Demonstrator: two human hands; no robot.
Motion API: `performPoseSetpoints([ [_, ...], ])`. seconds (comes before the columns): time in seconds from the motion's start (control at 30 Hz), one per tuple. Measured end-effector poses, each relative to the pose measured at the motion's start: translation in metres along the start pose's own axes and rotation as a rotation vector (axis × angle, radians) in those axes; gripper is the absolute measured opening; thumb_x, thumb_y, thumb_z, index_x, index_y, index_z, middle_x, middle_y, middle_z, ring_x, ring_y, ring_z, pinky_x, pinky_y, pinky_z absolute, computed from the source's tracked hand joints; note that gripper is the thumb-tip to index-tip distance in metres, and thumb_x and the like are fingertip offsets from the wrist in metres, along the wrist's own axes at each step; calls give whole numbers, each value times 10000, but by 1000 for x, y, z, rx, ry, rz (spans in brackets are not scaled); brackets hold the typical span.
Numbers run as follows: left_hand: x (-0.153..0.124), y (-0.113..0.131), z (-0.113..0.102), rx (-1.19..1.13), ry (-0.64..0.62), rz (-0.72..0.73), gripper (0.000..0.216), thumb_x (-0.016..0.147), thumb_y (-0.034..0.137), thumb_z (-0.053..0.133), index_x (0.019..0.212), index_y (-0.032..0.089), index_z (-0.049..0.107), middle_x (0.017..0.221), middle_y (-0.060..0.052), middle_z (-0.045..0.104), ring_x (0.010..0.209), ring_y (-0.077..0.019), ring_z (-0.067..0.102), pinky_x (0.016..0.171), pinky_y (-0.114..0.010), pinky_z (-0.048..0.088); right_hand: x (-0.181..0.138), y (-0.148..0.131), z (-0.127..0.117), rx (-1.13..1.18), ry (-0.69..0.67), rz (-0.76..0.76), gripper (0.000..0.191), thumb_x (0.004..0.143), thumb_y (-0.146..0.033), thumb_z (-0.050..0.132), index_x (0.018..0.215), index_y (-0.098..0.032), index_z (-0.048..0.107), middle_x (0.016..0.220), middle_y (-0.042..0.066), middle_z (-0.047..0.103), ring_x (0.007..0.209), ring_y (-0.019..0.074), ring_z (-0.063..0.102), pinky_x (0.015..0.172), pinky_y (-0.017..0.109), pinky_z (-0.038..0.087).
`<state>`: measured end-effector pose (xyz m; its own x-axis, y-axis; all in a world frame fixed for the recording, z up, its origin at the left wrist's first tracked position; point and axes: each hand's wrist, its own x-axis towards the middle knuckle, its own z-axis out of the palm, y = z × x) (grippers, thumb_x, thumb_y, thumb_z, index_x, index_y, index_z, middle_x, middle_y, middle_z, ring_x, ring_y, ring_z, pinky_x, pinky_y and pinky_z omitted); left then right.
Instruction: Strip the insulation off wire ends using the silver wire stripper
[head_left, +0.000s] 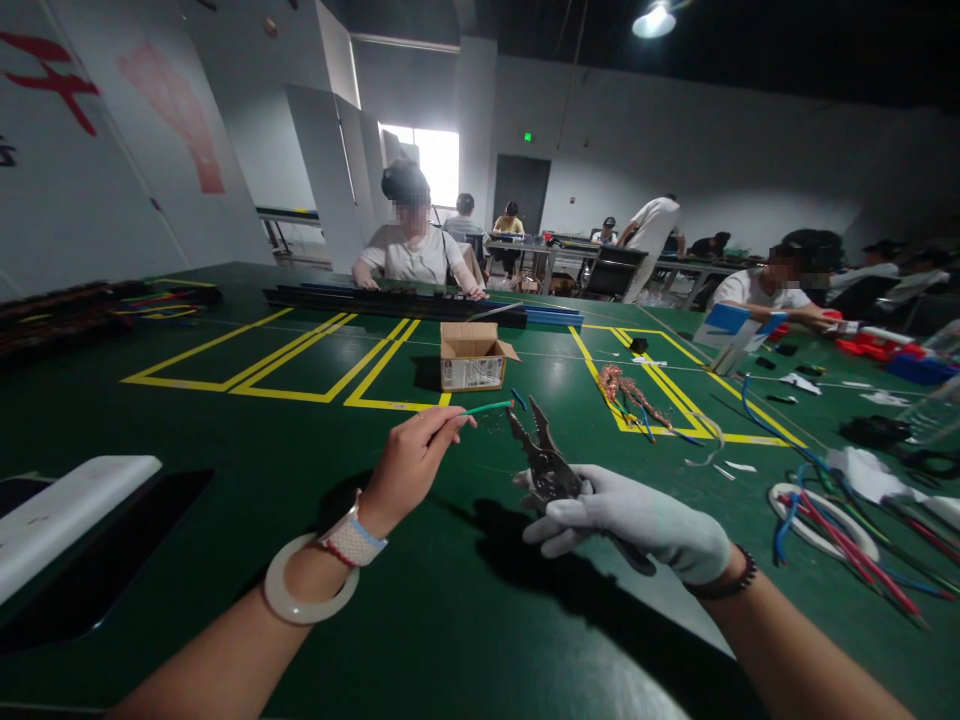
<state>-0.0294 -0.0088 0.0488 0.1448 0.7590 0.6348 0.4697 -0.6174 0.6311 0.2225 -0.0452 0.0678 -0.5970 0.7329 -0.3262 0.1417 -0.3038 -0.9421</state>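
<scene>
Bare, with a watch strap and a pale bangle at the wrist, my left hand (409, 465) pinches a short green wire (484, 408). The wire points right, and its far end shows a bit of copper. My right hand (600, 510), in a white glove, is closed round the handles of a pair of wire strippers (546, 455). Their jaws stand apart, pointing up and away, close to the wire's tip. A small blue piece of wire (518, 397) lies on the table just beyond the jaws. The gloved fingers hide part of the handles.
An opened cardboard box (472, 365) stands ahead. Bundled bare copper wire (619, 385) lies right of it, and coiled coloured wires (832, 530) lie at the right. A white power strip (75, 515) is at the left. A person (412, 245) sits across the table.
</scene>
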Motion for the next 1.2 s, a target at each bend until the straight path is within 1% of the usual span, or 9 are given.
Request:
performPoseSetpoints([
  [0.17, 6, -8, -8, 89, 43, -19, 249, 956, 291, 445, 890, 167, 651, 777, -31, 635, 720, -163, 600, 666, -252, 446, -2, -7, -15, -252, 99, 31, 458, 788, -386, 667, 1165, -163, 531, 989, 85, 650, 830, 200, 690, 727, 326, 577],
  [0.3, 3, -20, -5, 133, -38, -1, 285, 977, 290, 403, 889, 173, 647, 750, -9, 627, 673, -146, 588, 637, -242, 434, 0, -6, -24, -320, 203, -115, 482, 825, -404, 619, 1252, -204, 516, 1181, 96, 593, 895, 188, 672, 792, 335, 564],
  [0.37, 0, -23, -1, 159, -80, 15, 292, 985, 290, 387, 913, 179, 648, 772, -8, 639, 674, -143, 595, 633, -243, 438, 3, -2, -25, -351, 250, -163, 515, 830, -421, 606, 1285, -201, 507, 1178, 96, 597, 862, 177, 672, 786, 328, 558],
  [0.5, -6, -26, 8, 190, -156, 44, 297, 998, 286, 364, 961, 190, 642, 879, -22, 675, 777, -158, 639, 692, -263, 479, 12, 10, -25, -405, 259, -189, 523, 825, -438, 603, 1284, -199, 526, 1004, 56, 657, 713, 139, 658, 718, 303, 542],
  [0.67, -11, -30, 16, 273, -230, 157, 275, 1001, 280, 367, 975, 182, 623, 951, -39, 676, 897, -173, 651, 744, -273, 493, 17, 24, -25, -422, 227, -109, 486, 847, -485, 557, 1232, -189, 550, 740, 11, 666, 636, 163, 664, 641, 294, 520],
  [0.9, -16, -33, 19, 350, -295, 181, 253, 978, 325, 440, 1020, 165, 631, 918, -48, 670, 829, -169, 658, 695, -254, 501, 22, 35, -37, -653, 623, -319, 369, 888, -453, 468, 1151, -213, 565, 864, 6, 640, 535, 115, 591, 561, 262, 474],
  [1.0, -18, -38, 21, 382, -318, 192, 257, 982, 302, 434, 1022, 166, 648, 905, -45, 679, 821, -166, 664, 692, -250, 501, 26, 42, -48, -913, 816, -461, 329, 877, -323, 472, 1176, -207, 547, 1026, 57, 627, 773, 161, 639, 706, 289, 508],
  [1.1, -20, -44, 23, 394, -320, 200, 265, 980, 305, 437, 1042, 168, 656, 927, -49, 694, 838, -169, 671, 704, -251, 502, 28, 48, -54, -1166, 906, -515, 465, 806, -185, 505, 1271, -199, 497, 1176, 97, 571, 943, 192, 618, 793, 304, 508],
  [1.2, -21, -46, 24, 389, -323, 198, 282, 987, 310, 420, 1041, 180, 663, 929, -42, 701, 834, -159, 673, 702, -240, 499, 29, 50, -53, -1263, 956, -438, 568, 767, -148, 523, 1325, -227, 453, 1185, 85, 554, 873, 177, 628, 680, 270, 527],
])
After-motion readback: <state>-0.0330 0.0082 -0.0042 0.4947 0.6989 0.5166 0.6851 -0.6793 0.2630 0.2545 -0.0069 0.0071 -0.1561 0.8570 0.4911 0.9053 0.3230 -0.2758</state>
